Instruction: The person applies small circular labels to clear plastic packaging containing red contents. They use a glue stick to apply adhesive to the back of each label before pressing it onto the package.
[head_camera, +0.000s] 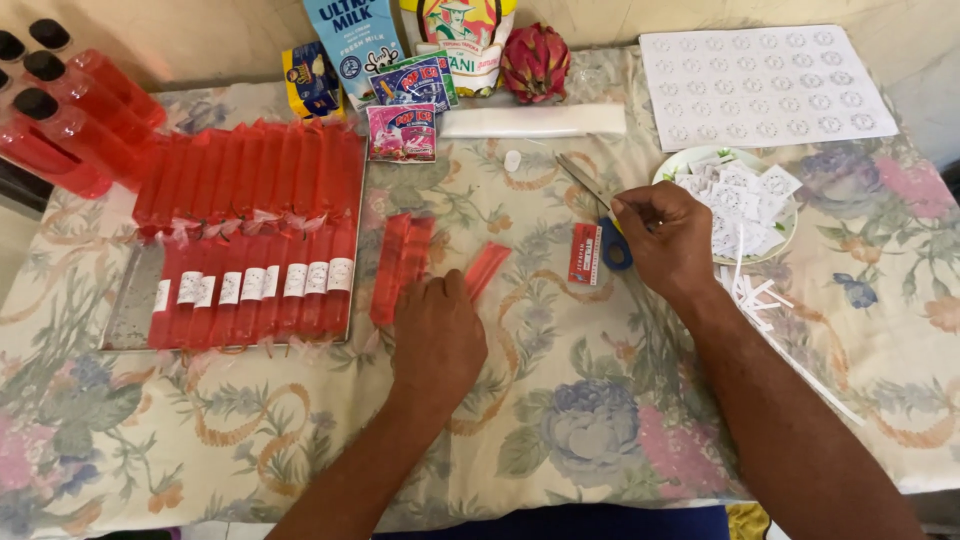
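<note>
My left hand (437, 335) rests palm down on the flowered tablecloth, its fingertips on a thin red ice stick (487, 268) lying at an angle. Just left of it lie two more red ice sticks (402, 262). My right hand (668, 240) hovers with fingers pinched together near blue-handled scissors (598, 215) and a small red packet (584, 253); whether it pinches a small label I cannot tell. A white plate (672, 166) of cut paper labels sits just beyond that hand.
A metal tray (128, 300) at left holds several red ice sticks, some labelled. Red bottles (70, 120) stand far left. A milk carton (352, 40), sachets (402, 132), a dragon fruit (536, 62), a label sheet (765, 85) and paper strips (752, 292) lie around.
</note>
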